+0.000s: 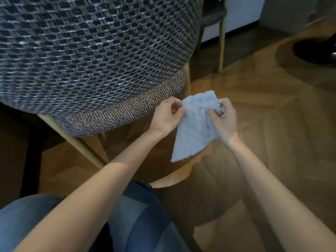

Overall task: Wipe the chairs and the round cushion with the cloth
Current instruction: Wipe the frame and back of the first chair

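Pale blue cloth (194, 128) held in the air just beside the rounded seat edge of the woven-fabric chair (91, 51), above the wooden floor (272, 124), the left hand (167, 115) and right hand (222, 120) each closing a narrow pinching grip on its upper corners.

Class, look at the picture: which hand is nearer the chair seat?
Left. The left hand pinches the cloth right beside the seat. The right hand grips the cloth's far side, away from the seat.
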Available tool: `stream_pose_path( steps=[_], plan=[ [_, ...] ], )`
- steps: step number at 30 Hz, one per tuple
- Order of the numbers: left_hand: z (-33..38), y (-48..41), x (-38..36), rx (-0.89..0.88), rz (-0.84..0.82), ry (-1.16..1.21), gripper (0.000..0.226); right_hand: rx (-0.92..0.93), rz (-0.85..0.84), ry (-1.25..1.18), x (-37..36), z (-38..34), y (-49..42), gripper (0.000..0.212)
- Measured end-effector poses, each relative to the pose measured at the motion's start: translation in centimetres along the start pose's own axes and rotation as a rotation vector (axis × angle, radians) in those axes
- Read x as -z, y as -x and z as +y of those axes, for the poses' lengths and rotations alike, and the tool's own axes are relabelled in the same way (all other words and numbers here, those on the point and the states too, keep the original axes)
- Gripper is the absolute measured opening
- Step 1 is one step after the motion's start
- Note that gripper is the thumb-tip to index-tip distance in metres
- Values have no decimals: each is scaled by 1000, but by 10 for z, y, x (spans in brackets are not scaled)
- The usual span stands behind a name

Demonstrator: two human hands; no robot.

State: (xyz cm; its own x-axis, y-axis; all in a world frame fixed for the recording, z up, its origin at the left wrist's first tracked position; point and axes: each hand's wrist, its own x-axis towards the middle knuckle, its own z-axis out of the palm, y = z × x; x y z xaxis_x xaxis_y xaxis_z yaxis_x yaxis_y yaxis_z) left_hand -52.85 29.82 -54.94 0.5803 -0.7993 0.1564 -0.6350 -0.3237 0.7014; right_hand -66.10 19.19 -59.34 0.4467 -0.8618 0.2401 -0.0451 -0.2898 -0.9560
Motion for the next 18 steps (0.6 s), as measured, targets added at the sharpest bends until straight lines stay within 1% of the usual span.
stream_pose_path(
  steps=[1, 3, 4, 6, 7, 9, 11, 13, 16, 18],
  plan=[
    [-1, -4, -1, -61, -11, -82, 14, 31, 29, 32, 3, 1, -7, 27],
    [-3, -12, -1, -198, -20, -282, 21, 109, 62, 145, 9, 4, -22, 15],
    [-5, -15, 1, -284, -14, -396, 26, 156, 52, 219, 11, 5, -30, 10],
    [-11, -22, 7, -463, -1, -619, 34, 234, 4, 331, 12, 6, -46, 11],
    [-14, -27, 10, -512, -1, -707, 37, 245, -14, 364, 10, 7, -54, 10],
    [-23, -38, 16, -488, -4, -816, 47, 243, -4, 456, 3, 9, -70, 7],
    [-34, -49, 22, -436, -5, -899, 56, 245, 70, 585, -8, 12, -86, 9],
    [-39, -56, 25, -433, -26, -955, 63, 267, 113, 622, -19, 10, -100, 11],
    [-40, -70, 27, -455, -94, -952, 70, 285, 71, 443, -37, 9, -120, 13],
    [-39, -78, 27, -475, -127, -931, 73, 282, 102, 350, -52, 6, -131, 13]
  ],
)
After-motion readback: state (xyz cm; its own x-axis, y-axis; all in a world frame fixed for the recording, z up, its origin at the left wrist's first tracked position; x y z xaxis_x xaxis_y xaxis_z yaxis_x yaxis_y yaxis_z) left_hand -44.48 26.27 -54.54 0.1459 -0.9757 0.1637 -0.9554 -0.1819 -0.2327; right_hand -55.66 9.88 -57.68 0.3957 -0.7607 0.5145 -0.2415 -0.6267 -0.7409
